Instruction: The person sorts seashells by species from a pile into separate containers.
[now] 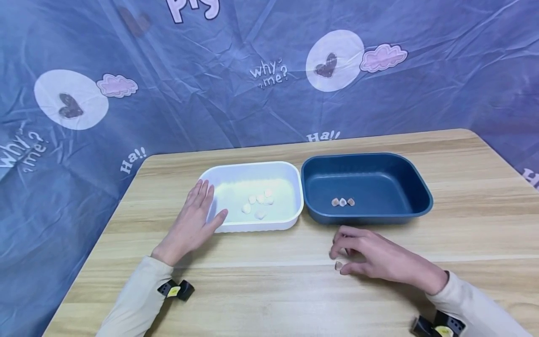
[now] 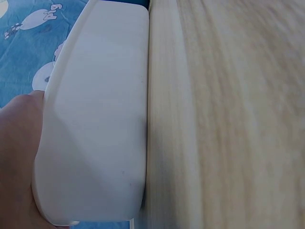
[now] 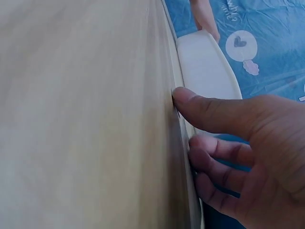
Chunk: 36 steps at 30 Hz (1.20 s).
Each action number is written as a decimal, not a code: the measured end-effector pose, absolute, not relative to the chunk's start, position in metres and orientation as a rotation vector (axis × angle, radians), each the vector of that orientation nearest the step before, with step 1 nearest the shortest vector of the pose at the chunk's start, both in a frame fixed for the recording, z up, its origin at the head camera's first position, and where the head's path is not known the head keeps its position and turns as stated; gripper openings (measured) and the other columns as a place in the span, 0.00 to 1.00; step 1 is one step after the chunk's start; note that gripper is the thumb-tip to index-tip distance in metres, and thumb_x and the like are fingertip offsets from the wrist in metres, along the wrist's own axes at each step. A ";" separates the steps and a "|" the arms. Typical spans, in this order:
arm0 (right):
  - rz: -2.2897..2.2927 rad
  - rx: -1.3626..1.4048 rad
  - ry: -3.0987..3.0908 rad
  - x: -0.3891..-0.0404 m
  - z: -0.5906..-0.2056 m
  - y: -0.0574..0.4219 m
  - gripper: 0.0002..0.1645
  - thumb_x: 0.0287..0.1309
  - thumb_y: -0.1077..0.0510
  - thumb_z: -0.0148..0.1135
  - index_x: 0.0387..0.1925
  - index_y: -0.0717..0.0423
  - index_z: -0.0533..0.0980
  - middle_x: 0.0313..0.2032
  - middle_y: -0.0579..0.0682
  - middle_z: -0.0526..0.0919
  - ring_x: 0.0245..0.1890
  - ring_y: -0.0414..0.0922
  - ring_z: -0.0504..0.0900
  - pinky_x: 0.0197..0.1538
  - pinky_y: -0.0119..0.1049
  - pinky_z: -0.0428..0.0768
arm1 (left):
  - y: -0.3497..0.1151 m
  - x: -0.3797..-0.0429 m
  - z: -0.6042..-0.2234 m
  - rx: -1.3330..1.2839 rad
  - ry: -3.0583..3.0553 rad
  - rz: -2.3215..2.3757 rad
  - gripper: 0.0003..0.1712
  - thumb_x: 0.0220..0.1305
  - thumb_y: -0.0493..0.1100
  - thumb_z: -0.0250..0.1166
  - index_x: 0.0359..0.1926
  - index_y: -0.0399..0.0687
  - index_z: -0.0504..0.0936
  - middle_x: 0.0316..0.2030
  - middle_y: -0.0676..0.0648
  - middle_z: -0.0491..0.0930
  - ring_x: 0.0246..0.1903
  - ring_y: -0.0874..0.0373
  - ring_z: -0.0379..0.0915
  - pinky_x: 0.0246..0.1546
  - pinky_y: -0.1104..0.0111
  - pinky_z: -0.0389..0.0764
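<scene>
A white tray holds several small pale pieces that look like shells. My left hand lies over its left rim with fingers extended, the thumb at the front edge; the left wrist view shows the tray's white side wall beside that hand. Right of it, a dark blue tray contains three small brown and white shell-like pieces. In front of the blue tray, my right hand is low over the table, fingers bent and thumb apart from them. One small brownish shell-like piece lies by the thumb tip.
The two trays stand side by side, nearly touching, toward the back of a light wood table. A blue printed cloth hangs behind the table's back edge. Each wrist wears a small black camera.
</scene>
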State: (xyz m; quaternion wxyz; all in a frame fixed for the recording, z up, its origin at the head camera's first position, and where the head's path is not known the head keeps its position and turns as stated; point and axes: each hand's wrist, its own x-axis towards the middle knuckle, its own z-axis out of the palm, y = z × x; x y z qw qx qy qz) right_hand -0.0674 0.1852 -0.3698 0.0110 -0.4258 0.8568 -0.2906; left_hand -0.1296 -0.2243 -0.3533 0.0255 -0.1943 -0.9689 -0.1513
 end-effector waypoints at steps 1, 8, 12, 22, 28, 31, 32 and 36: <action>-0.914 -1.375 2.655 -0.068 -0.370 0.186 0.14 0.49 0.56 0.74 0.37 0.37 0.80 0.38 0.34 0.72 0.34 0.31 0.71 0.36 0.22 0.74 | -0.224 -0.130 -0.353 -0.602 -2.994 -0.466 0.46 0.72 0.61 0.46 0.72 0.27 0.49 0.73 0.32 0.41 0.74 0.42 0.28 0.73 0.53 0.36; -0.935 -1.500 2.618 -0.071 -0.371 0.188 0.14 0.48 0.59 0.73 0.34 0.37 0.79 0.37 0.36 0.70 0.34 0.31 0.72 0.37 0.19 0.72 | -0.224 -0.130 -0.353 -0.601 -2.993 -0.471 0.46 0.72 0.62 0.46 0.72 0.28 0.50 0.73 0.32 0.40 0.74 0.42 0.28 0.73 0.53 0.36; -0.892 -1.403 2.676 -0.069 -0.371 0.186 0.12 0.49 0.55 0.74 0.29 0.37 0.77 0.38 0.34 0.70 0.33 0.30 0.72 0.35 0.21 0.74 | -0.224 -0.130 -0.353 -0.600 -2.993 -0.477 0.45 0.72 0.61 0.46 0.71 0.28 0.52 0.73 0.31 0.40 0.74 0.41 0.28 0.73 0.53 0.36; -0.857 -1.397 2.671 -0.066 -0.371 0.189 0.13 0.48 0.45 0.73 0.36 0.36 0.78 0.41 0.33 0.70 0.34 0.31 0.72 0.36 0.23 0.75 | -0.225 -0.129 -0.354 -0.591 -3.002 -0.475 0.44 0.72 0.62 0.46 0.71 0.29 0.54 0.74 0.32 0.40 0.74 0.42 0.28 0.73 0.52 0.37; -0.876 -1.445 2.634 -0.068 -0.372 0.190 0.13 0.48 0.51 0.74 0.35 0.34 0.79 0.40 0.34 0.69 0.36 0.32 0.72 0.39 0.23 0.75 | -0.225 -0.128 -0.353 -0.589 -3.004 -0.479 0.44 0.72 0.62 0.46 0.71 0.29 0.54 0.74 0.32 0.40 0.74 0.43 0.27 0.73 0.52 0.37; -0.880 -1.446 2.634 -0.067 -0.373 0.190 0.12 0.47 0.51 0.74 0.34 0.34 0.79 0.40 0.34 0.69 0.36 0.32 0.72 0.39 0.23 0.75 | -0.225 -0.128 -0.354 -0.590 -3.005 -0.479 0.44 0.72 0.62 0.46 0.71 0.29 0.54 0.74 0.32 0.39 0.74 0.43 0.27 0.73 0.52 0.37; -0.884 -1.441 2.630 -0.067 -0.373 0.189 0.12 0.48 0.52 0.74 0.34 0.35 0.79 0.40 0.34 0.70 0.36 0.32 0.72 0.39 0.23 0.75 | -0.225 -0.128 -0.354 -0.590 -3.007 -0.479 0.44 0.72 0.62 0.46 0.71 0.29 0.54 0.74 0.33 0.39 0.74 0.43 0.27 0.73 0.52 0.36; -0.902 -1.418 2.610 -0.066 -0.373 0.189 0.12 0.48 0.54 0.74 0.33 0.36 0.79 0.41 0.34 0.71 0.37 0.32 0.74 0.40 0.25 0.77 | -0.225 -0.128 -0.354 -0.589 -3.010 -0.479 0.45 0.72 0.63 0.46 0.71 0.29 0.54 0.74 0.33 0.39 0.74 0.43 0.27 0.73 0.52 0.37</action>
